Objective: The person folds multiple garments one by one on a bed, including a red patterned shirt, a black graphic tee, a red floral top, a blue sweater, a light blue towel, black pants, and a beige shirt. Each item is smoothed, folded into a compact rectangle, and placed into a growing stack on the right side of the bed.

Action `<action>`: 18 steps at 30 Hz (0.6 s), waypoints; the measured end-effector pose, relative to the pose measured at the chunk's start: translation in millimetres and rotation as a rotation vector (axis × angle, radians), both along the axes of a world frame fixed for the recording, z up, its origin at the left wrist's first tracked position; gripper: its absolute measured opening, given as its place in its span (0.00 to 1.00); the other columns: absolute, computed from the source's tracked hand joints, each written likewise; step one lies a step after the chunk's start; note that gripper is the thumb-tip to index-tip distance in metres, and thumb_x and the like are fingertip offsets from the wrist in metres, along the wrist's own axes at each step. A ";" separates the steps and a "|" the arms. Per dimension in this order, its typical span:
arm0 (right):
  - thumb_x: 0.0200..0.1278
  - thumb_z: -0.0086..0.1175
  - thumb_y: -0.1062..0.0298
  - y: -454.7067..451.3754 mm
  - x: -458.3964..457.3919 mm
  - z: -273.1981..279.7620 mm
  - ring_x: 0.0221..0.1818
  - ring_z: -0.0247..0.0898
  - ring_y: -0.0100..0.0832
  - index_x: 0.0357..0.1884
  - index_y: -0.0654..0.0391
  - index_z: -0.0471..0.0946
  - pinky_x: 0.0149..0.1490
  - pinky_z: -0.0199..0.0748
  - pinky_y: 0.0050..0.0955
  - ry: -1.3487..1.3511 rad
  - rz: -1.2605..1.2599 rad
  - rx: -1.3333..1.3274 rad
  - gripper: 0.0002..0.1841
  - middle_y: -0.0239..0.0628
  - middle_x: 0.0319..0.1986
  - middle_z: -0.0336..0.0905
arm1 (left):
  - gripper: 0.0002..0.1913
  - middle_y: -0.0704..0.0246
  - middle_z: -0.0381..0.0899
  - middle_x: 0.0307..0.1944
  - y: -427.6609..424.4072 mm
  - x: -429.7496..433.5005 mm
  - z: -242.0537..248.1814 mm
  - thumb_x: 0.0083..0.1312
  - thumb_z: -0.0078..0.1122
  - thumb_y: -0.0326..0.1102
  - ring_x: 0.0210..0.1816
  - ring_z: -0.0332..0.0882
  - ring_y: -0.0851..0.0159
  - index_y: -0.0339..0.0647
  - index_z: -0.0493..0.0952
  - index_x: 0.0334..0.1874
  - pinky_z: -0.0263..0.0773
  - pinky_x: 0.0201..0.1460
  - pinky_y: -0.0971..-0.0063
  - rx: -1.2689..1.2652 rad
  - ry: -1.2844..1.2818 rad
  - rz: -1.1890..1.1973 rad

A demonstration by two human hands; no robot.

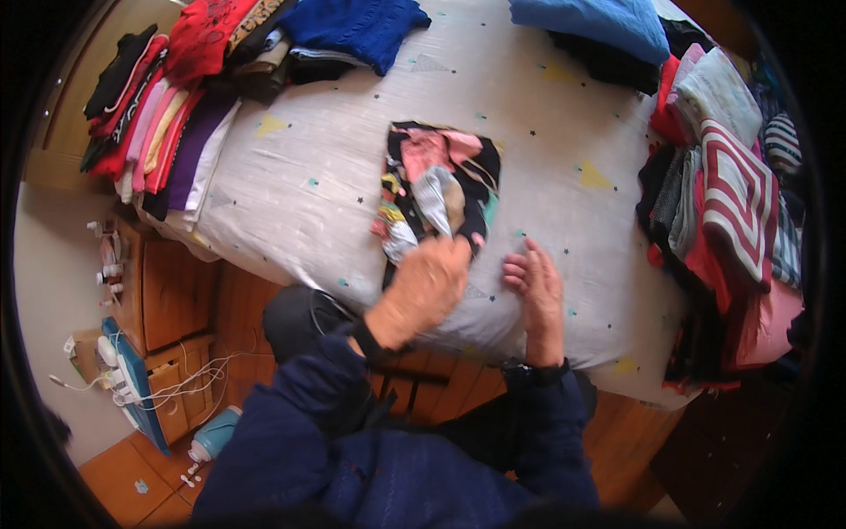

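Note:
My left hand [423,291] is over the near edge of a small pile on the bed, its fingers pinched on the narrow end of a grey-and-white striped cloth [433,195], perhaps a sock. Under the pile lies a dark fabric piece [486,155]; whether it is a bag or a folded garment, I cannot tell. Pink cloth [426,151] rests at its far end. A patterned yellow-and-red cloth [388,215] lies along its left side. To the right of the pile, my right hand [540,301] is held above the sheet, empty, with the thumb apart from partly curled fingers.
Stacks of folded clothes [162,125] line the bed's left side, with a blue knit [357,26] at the far edge. More stacks [740,205] fill the right side. A wooden cabinet [178,291], white cables [211,377] and a teal bottle [217,433] are at lower left.

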State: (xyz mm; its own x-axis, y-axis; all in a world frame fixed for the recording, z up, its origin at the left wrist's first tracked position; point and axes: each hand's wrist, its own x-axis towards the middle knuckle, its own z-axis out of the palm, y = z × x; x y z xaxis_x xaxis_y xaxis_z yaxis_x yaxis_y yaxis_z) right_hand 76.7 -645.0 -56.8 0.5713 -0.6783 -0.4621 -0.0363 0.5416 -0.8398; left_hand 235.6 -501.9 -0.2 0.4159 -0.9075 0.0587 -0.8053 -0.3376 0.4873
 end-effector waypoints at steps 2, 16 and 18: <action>0.82 0.52 0.61 11.8 1.2 -8.0 0.43 0.78 0.22 0.73 0.67 0.66 0.49 0.78 0.20 0.006 0.102 -0.087 0.26 0.38 0.45 0.83 | 0.07 0.55 0.77 0.33 15.2 -40.1 1.8 0.64 0.60 0.28 0.40 0.81 0.47 0.38 0.71 0.38 0.77 0.42 0.55 0.000 0.164 0.020; 0.75 0.55 0.72 79.6 -20.7 -9.1 0.52 0.73 0.24 0.72 0.68 0.68 0.58 0.72 0.24 0.057 0.067 -0.405 0.26 0.40 0.54 0.79 | 0.33 0.50 0.82 0.41 29.9 26.7 -103.5 0.54 0.75 0.42 0.42 0.83 0.45 0.32 0.71 0.57 0.77 0.48 0.54 -0.315 0.235 0.569; 0.73 0.54 0.74 86.4 -21.4 -4.7 0.56 0.74 0.30 0.73 0.69 0.68 0.63 0.72 0.29 0.095 0.047 -0.434 0.27 0.44 0.58 0.78 | 0.22 0.52 0.84 0.33 27.3 29.5 -117.0 0.56 0.73 0.41 0.36 0.84 0.48 0.34 0.76 0.45 0.78 0.43 0.53 -0.253 0.292 0.546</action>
